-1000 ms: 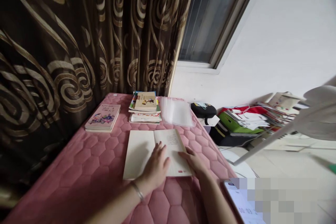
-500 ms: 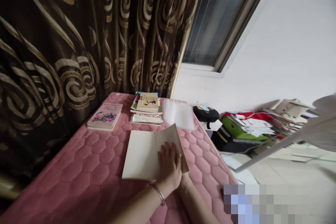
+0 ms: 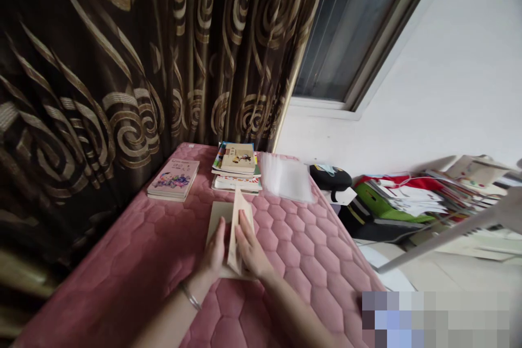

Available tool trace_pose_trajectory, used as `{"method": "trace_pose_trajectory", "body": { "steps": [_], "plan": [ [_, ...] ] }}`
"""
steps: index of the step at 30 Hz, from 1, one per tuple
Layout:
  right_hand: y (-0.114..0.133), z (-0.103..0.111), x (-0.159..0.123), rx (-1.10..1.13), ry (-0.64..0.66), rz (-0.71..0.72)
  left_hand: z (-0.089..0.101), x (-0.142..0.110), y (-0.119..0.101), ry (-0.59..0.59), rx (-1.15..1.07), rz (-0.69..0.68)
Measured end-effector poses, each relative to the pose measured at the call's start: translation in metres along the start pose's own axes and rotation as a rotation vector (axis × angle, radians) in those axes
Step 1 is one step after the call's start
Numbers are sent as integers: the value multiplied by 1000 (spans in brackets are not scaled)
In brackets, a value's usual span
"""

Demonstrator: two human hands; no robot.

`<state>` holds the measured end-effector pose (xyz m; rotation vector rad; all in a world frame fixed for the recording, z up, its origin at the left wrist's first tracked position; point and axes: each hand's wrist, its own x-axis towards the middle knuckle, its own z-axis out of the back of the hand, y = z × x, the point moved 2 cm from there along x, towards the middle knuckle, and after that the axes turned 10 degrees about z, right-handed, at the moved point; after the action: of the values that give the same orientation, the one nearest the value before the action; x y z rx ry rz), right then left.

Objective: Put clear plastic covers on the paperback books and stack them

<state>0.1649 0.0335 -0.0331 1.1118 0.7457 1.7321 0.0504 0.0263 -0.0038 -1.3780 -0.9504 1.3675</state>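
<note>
A cream-coloured book [image 3: 222, 215] lies on the pink quilted table cover [image 3: 134, 255], half closed, with its right side standing upright [image 3: 237, 220]. My left hand [image 3: 215, 254] lies flat on the left page, fingers stretched out, a bangle on its wrist. My right hand [image 3: 250, 249] presses flat against the outer face of the raised half, fingers together and extended.
A pink book [image 3: 174, 178] lies at the back left, a stack of books [image 3: 237, 166] behind the cream one, and clear plastic sleeves [image 3: 286, 177] to their right. A patterned curtain [image 3: 122, 65] hangs behind. Off the table's right edge lie a black bag [image 3: 330, 176] and heaped papers [image 3: 408, 198].
The book lay open flat a second ago. My right hand has swung its right half up to vertical, and my left hand has shifted onto the left page.
</note>
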Motion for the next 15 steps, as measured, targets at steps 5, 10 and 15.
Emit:
{"method": "trace_pose_trajectory", "body": {
  "steps": [5,10,15],
  "plan": [
    [13,-21,-3,-520,152,69,44,1,6,125,-61,197],
    [21,-28,-4,-710,234,72,57,13,28,27,177,215],
    [18,-31,-5,-755,296,77,62,13,36,71,658,363]
  ]
}}
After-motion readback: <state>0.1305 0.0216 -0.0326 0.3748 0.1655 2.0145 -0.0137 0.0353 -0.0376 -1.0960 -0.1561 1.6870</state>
